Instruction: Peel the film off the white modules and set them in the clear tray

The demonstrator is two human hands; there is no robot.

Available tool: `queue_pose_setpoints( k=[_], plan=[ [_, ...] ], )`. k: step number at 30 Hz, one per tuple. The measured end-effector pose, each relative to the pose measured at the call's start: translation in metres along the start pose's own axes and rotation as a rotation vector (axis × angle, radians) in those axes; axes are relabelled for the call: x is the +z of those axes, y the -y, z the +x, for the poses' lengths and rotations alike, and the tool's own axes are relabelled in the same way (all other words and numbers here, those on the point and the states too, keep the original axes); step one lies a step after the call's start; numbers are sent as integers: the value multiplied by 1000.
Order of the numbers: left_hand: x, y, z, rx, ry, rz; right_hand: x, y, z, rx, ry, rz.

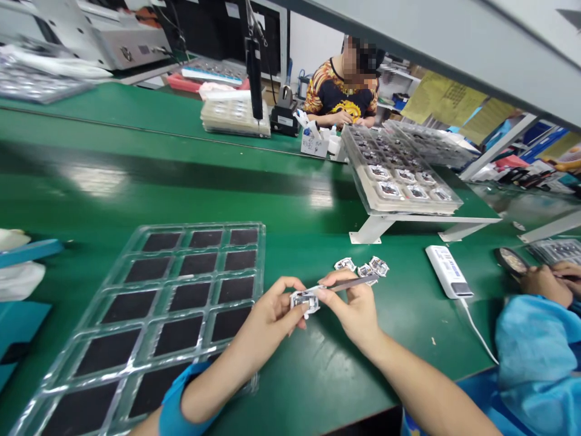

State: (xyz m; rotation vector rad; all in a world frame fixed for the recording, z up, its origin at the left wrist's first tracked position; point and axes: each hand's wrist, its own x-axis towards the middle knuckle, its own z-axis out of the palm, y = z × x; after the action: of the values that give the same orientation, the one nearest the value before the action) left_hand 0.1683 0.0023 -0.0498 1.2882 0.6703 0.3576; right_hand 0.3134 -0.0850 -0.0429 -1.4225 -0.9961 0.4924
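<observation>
A small white part (305, 303) is held above the desk (318, 375), in front of the body and between the two hands. It is gripped by the fingers of the left hand (275, 310): the thumb is pressed across its near face, and the index finger is curved round behind. From the left palm, the part is presented toward the right.

By the right hand (356, 306), a slim grey tool (351, 283) is pinched between thumb and index finger. Its long axis is laid almost crosswise, with the free end pointed right and slightly away from the body, while the other end is directed left at the upper right edge of the part. Whether the part is actually touched by that end cannot be told, since it is covered by the right fingertips.

The relation to be judged decisive is therefore this short crosswise one: the part is enclosed by the left fingers, and its right side is faced by the right fingertips, with hardly any gap left. The part's own long axis is partly hidden, though it seems to be set from side to side.

Beyond the right hand, a few loose white parts (378, 266) are clustered on the desk, partly crossed in view by the tool.
</observation>
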Motion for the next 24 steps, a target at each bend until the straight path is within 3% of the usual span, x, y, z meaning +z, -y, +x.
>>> queue_pose_setpoints(
  k=[4, 16, 24],
  plan=[
    [2, -3, -1, -5, 25, 15, 1, -1, -1, -20, 12, 21],
    [4, -9, -2, -82, 18, -37, 2, -1, 2, -284, 145, -72],
    [-1, -11, -6, -115, -57, -127, -8, -1, 6, 34, 105, 175]
  ],
)
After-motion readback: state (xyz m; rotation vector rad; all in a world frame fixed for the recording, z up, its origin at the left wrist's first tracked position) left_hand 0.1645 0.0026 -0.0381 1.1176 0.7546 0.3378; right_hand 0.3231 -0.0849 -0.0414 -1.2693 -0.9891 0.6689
